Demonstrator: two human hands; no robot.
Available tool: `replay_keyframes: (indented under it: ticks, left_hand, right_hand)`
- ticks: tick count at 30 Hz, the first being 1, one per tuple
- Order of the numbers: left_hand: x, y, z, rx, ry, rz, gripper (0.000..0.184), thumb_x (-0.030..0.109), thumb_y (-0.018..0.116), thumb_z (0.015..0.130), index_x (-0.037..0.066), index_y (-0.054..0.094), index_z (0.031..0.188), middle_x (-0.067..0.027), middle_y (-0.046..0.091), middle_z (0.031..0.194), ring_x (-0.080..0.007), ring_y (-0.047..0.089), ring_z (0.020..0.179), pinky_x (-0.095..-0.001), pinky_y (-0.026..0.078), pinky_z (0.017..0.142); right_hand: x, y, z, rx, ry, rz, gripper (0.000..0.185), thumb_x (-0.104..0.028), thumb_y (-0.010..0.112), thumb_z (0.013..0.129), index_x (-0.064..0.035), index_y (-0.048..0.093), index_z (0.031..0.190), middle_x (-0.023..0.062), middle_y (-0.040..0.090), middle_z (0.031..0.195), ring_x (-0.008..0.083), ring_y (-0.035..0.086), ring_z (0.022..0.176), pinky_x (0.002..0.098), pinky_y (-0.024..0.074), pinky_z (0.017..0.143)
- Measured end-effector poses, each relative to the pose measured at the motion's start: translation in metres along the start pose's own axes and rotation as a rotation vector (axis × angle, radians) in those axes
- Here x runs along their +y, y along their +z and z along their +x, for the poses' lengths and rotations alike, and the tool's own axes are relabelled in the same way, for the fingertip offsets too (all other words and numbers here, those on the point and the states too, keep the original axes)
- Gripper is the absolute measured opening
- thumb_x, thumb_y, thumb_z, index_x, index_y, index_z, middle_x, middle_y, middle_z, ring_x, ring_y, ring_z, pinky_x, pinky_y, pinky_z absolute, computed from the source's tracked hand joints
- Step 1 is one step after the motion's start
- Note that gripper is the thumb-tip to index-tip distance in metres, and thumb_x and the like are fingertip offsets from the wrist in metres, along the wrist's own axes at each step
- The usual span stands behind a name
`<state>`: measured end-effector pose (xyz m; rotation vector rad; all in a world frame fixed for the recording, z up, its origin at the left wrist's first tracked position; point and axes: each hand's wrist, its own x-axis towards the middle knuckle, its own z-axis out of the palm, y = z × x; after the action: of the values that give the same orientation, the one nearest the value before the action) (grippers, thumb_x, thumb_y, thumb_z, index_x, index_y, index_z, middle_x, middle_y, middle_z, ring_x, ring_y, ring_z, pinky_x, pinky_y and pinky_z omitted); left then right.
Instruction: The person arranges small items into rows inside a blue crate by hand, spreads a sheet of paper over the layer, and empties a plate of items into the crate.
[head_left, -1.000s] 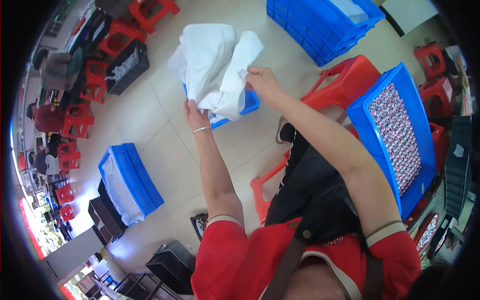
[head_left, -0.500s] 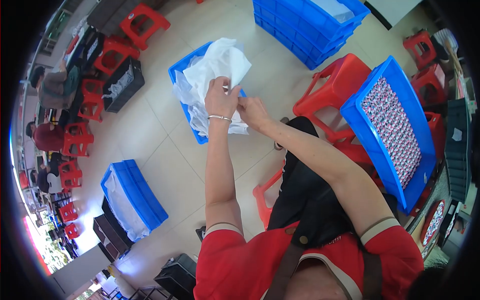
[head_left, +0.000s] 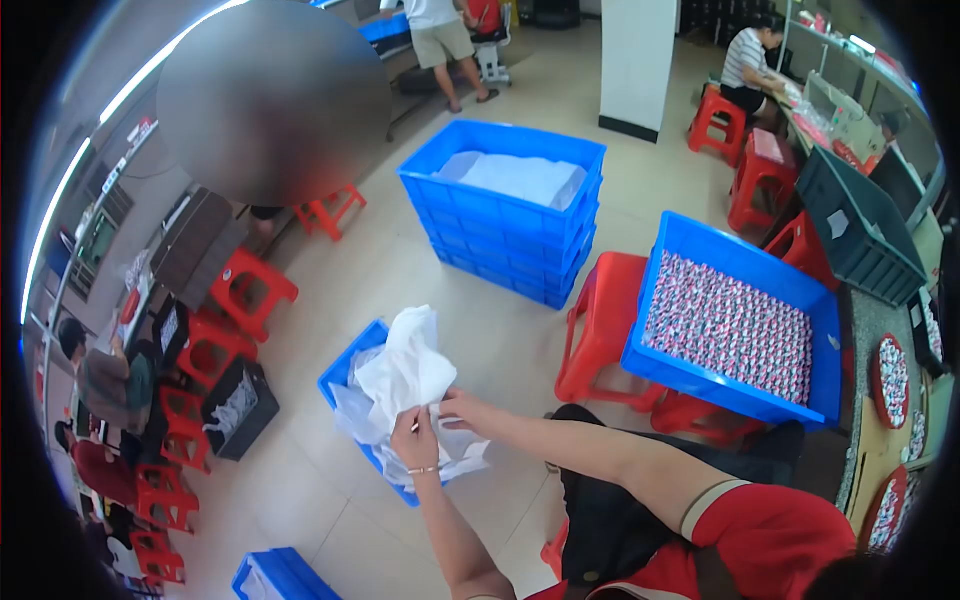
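A thin, crumpled white sheet (head_left: 405, 365), paper or film, stands up from my fingers above a blue crate (head_left: 352, 345) on the floor. My left hand (head_left: 415, 440), with a bracelet at the wrist, is closed on the sheet's lower edge. Close beside it, my right hand (head_left: 465, 412) pinches near the same edge; its fingertips are partly hidden. More loose white sheets (head_left: 455, 455) fill the crate and spill over its rim.
Stacked blue crates (head_left: 510, 215) stand ahead. At right, a blue crate (head_left: 648, 345) of small patterned pieces (head_left: 730, 325) rests by a red stool (head_left: 605, 325). A black bin (head_left: 245, 410) and red stools (head_left: 255, 290) line the left. People sit or stand farther off.
My view has tilted up, so the crates and hands appear lower and more of the room shows. Both hands stay together at the white sheet above the crate.
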<state>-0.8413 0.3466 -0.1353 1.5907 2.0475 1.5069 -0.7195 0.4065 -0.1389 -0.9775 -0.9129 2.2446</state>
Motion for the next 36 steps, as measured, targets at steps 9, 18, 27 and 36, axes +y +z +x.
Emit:
replay_keyframes:
  ticks: [9,18,27,36]
  left_hand:
    - [-0.003,-0.004,-0.008,0.039,-0.065,-0.124,0.012,0.009,0.063,0.081,-0.003,0.065,0.083,-0.0106,0.065,0.077,-0.0142,0.058,0.065,-0.0266,0.046,0.060]
    - [-0.029,-0.013,0.006,0.139,-0.339,-0.200,0.026,0.020,0.059,0.086,-0.005,0.059,0.079,0.0005,0.052,0.062,-0.0074,0.043,0.062,-0.0259,0.038,0.055]
    - [-0.087,-0.054,0.045,0.407,-0.281,0.076,0.028,0.023,0.058,0.088,-0.003,0.060,0.077,-0.0088,0.055,0.060,-0.0113,0.050,0.058,-0.0292,0.042,0.055]
    - [-0.173,-0.150,0.055,0.804,-0.505,0.388,0.032,0.022,0.043,0.089,-0.005,0.053,0.076,-0.0218,0.059,0.077,-0.0317,0.055,0.070,-0.0414,0.043,0.066]
  right_hand:
    - [-0.005,0.003,0.011,0.083,0.029,-0.151,0.018,-0.022,0.056,0.086,-0.0076,0.063,0.096,0.0009,0.064,0.091,0.0119,0.061,0.083,0.0266,0.0491,0.075]
    - [0.001,-0.012,0.012,0.118,-0.338,-0.336,0.033,-0.033,0.057,0.083,-0.0057,0.060,0.064,0.0021,0.057,0.062,0.0118,0.050,0.058,0.0297,0.0401,0.055]
    - [-0.014,-0.022,0.004,0.334,0.017,-0.216,0.020,-0.019,0.056,0.085,-0.0023,0.060,0.095,0.0057,0.063,0.090,0.0150,0.062,0.083,0.0285,0.0496,0.075]
    - [-0.016,-0.078,0.026,0.562,-0.155,0.229,0.011,-0.012,0.056,0.082,-0.0043,0.058,0.089,0.0041,0.058,0.082,0.0154,0.056,0.070,0.0313,0.0506,0.067]
